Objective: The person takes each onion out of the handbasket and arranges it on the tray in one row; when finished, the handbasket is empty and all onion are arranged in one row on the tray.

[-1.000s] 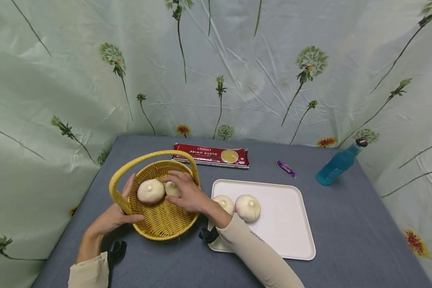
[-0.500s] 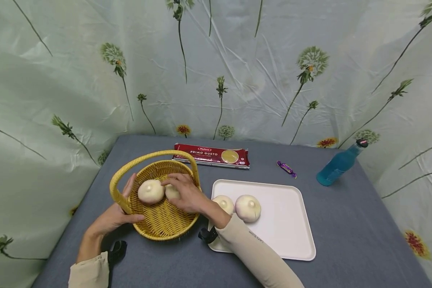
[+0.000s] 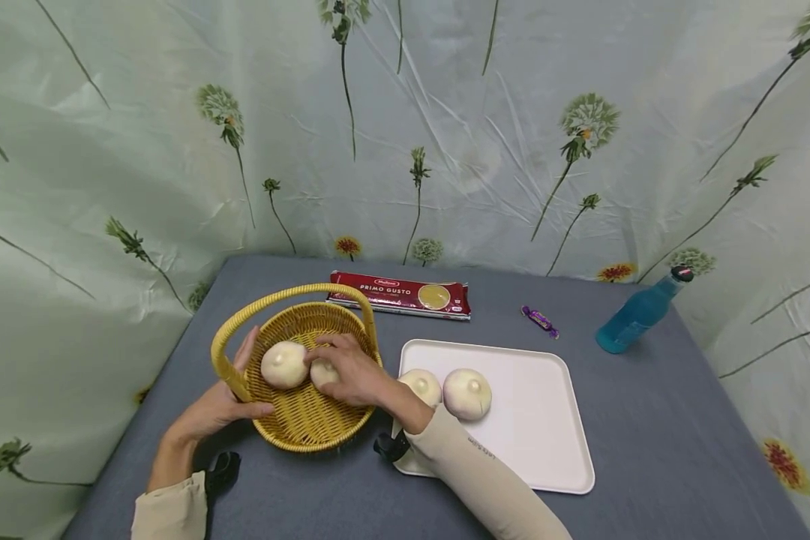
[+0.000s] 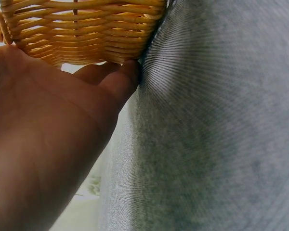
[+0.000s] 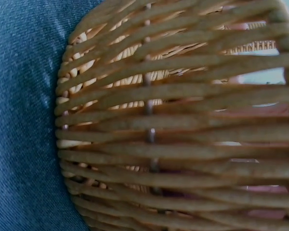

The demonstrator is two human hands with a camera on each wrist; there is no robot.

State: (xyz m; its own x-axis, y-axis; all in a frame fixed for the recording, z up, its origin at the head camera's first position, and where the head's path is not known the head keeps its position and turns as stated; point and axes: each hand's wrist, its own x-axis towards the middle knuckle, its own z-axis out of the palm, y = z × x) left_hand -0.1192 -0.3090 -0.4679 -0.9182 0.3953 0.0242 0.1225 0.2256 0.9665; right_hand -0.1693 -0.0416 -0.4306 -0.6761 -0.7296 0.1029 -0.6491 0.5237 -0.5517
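Observation:
In the head view a yellow wicker basket (image 3: 304,427) with a tall arched handle stands on the left of the table. My left hand (image 3: 219,409) holds its left side, thumb at the rim and fingers along the outside wall. A white turnip (image 3: 283,365) with a small nub lies inside. Beside it my right hand (image 3: 356,371) reaches over the rim and grips a second turnip (image 3: 322,373), partly hidden by the fingers. In the right wrist view, the basket's woven wall (image 5: 183,120) covers most of that hand.
A white tray (image 3: 533,420) bears two more turnips (image 3: 468,394), one partly behind my right forearm. Behind stand a red Primo Gusto pasta packet (image 3: 405,295), a purple wrapped candy (image 3: 540,322) and a blue bottle (image 3: 637,315). A flowered curtain (image 3: 486,150) backs the grey table (image 3: 675,450).
My right hand has sunk slightly in the basket, its fingers covering more of the turnip. The left hand stays at the basket's side. The head view has shifted a little.

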